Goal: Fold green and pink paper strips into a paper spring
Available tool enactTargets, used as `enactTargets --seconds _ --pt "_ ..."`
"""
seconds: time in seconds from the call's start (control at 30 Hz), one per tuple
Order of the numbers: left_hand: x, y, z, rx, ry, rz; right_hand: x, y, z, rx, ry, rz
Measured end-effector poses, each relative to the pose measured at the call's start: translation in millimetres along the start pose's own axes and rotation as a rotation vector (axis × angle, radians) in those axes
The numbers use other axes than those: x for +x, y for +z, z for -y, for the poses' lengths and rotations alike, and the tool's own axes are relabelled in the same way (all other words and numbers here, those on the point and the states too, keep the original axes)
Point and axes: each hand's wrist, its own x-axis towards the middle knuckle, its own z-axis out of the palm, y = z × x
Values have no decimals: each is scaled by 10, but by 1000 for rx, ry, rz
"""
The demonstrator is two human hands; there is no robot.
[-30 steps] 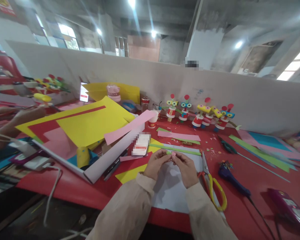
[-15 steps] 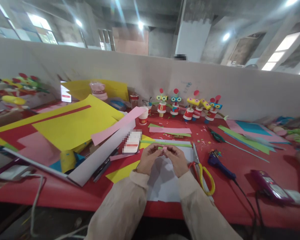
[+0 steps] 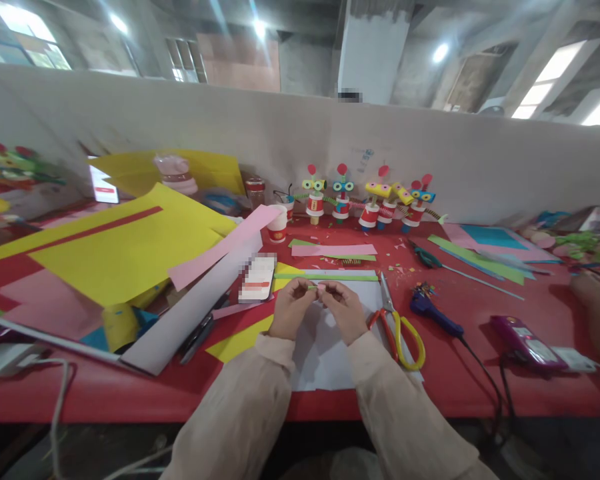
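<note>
Two hands together over white paper (image 3: 325, 347): left hand (image 3: 291, 315) and right hand (image 3: 344, 312), fingertips pinched shut on a small pink piece (image 3: 321, 288), barely visible between them. Scissors (image 3: 399, 323) at three o'clock, glue gun (image 3: 433, 311) beyond. Five finished paper-cup figures (image 3: 365, 200) lined up at twelve o'clock. Probably early on another: small part in hand only, no cup close by, strips (image 3: 330, 251) lying loose.

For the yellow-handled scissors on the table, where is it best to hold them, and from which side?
Probably by the yellow loop handles of the yellow-handled scissors, from the near side: they lie flat, blades pointing away, just right of the right hand.
</note>
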Motion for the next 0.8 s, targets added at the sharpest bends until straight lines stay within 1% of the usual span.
enactTargets --seconds 0.17,0.4,0.57,0.63,0.8 --pt "0 2 3 -4 -29 -13 12 -20 -4 -21 -7 21" --pt "-14 -11 -13 -15 -24 -30 11 -22 -52 26 -4 70" --pt "-17 -20 -24 -80 -39 -47 -7 -25 -27 78 -14 133" --pt "-19 -21 -21 -95 -24 -28 -13 -25 -21 50 -23 127" --pt "-44 -3 -31 -88 -34 0 -12 -13 -33 -19 -58 39"
